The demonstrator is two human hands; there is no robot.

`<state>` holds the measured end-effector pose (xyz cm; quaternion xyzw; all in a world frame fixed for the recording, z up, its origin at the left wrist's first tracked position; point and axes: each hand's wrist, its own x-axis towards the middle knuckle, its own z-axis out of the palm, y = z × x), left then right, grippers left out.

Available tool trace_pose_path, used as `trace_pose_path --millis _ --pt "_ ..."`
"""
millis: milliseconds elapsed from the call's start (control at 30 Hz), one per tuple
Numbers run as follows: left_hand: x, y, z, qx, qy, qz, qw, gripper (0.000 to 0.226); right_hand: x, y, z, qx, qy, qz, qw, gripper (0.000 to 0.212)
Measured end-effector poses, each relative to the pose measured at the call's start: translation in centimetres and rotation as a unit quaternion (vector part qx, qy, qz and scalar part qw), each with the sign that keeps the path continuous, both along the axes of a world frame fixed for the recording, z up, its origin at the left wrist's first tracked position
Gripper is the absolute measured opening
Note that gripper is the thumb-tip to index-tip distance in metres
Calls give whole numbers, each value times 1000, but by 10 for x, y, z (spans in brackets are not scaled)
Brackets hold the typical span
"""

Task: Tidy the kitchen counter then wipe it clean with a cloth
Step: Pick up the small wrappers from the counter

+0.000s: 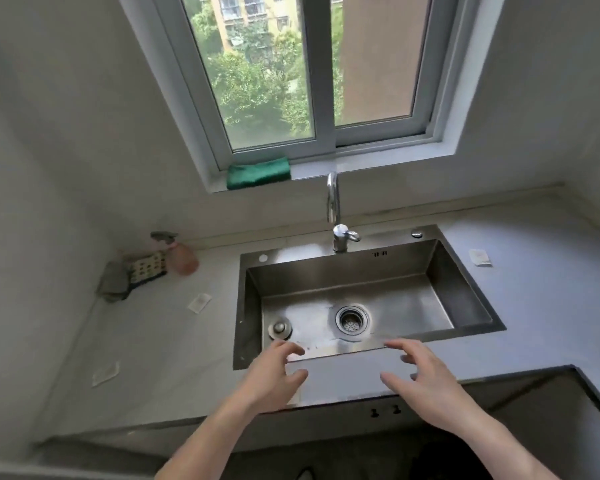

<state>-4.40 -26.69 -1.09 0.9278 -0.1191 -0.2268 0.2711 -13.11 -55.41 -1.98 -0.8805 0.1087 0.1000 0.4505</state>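
Two bare forearms reach up from the bottom edge, nearest the camera. The left hand (pixel 274 370) hovers over the front rim of the sink (pixel 465 271), at about 7 o'clock from the drain (pixel 352 318), its fingers spread and loosely curved, with nothing in its grasp. The right hand (pixel 425 374) hangs over the front strip of the counter (pixel 534 306), at about 5 o'clock from the drain, fingers likewise apart and slightly bent, holding nothing.

The steel sink sits in the middle of the grey counter. A round plug (pixel 279 329) lies in the basin at 9 o'clock from the drain. The tap (pixel 335 216) stands on the sink's back ledge at 12 o'clock.

At 10 o'clock from the sink, in the back left corner of the counter, a pink spray bottle (pixel 182 256) stands against the wall, a patterned pad (pixel 148 268) leans just beside it, and a grey cloth (pixel 113 282) lies bunched at the pad's left side. A green cloth (pixel 258 173) rests folded on the window sill (pixel 361 166), at 11 o'clock from the tap.

Three small white packets lie on the counter: one (pixel 199 303) at 9 o'clock from the sink, one (pixel 105 374) near the front left edge at 8 o'clock, and one (pixel 479 257) at 2 o'clock, right of the sink.
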Motion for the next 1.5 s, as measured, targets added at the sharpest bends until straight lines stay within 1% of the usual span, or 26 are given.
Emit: trace_pose_path --millis 167,300,467,600,700,767,867,967,1067,1133,1233,1300,1367,1467,1500 --pt "46 110 -23 48 21 83 995 41 59 83 -6 10 7 51 999 47" --pt "86 182 -44 110 43 132 984 53 94 133 -12 4 13 77 997 47" --pt "123 273 -70 174 77 235 953 63 120 182 -20 -12 16 98 995 47" --pt "129 326 -89 204 106 306 924 68 138 211 -24 -34 24 135 990 49" --pt "123 338 -86 219 128 313 915 67 152 229 -25 -68 29 177 981 47" --pt "118 339 -82 236 140 292 916 58 161 240 -24 -85 37 200 975 49" --pt "123 338 -72 238 162 264 920 56 180 260 -26 -108 57 235 964 53" --pt "125 345 -83 236 168 268 919 52 203 281 -34 -127 74 261 954 58" --pt "121 360 -109 216 180 276 919 54 232 308 -48 -157 78 294 940 64" --pt "127 388 -166 212 177 270 922 65 252 328 -59 -175 76 314 930 70" --pt "127 413 -214 248 212 255 910 80 284 359 -79 -198 76 332 919 77" --pt "126 416 -219 247 212 256 910 85 303 377 -94 -213 76 348 910 77" --pt "124 411 -210 245 208 254 912 88 318 392 -106 -226 72 364 901 74" --pt "125 391 -167 232 224 229 919 87 335 411 -122 -254 61 388 884 67" --pt "125 384 -157 234 217 220 922 89 340 417 -127 -265 63 396 877 66"
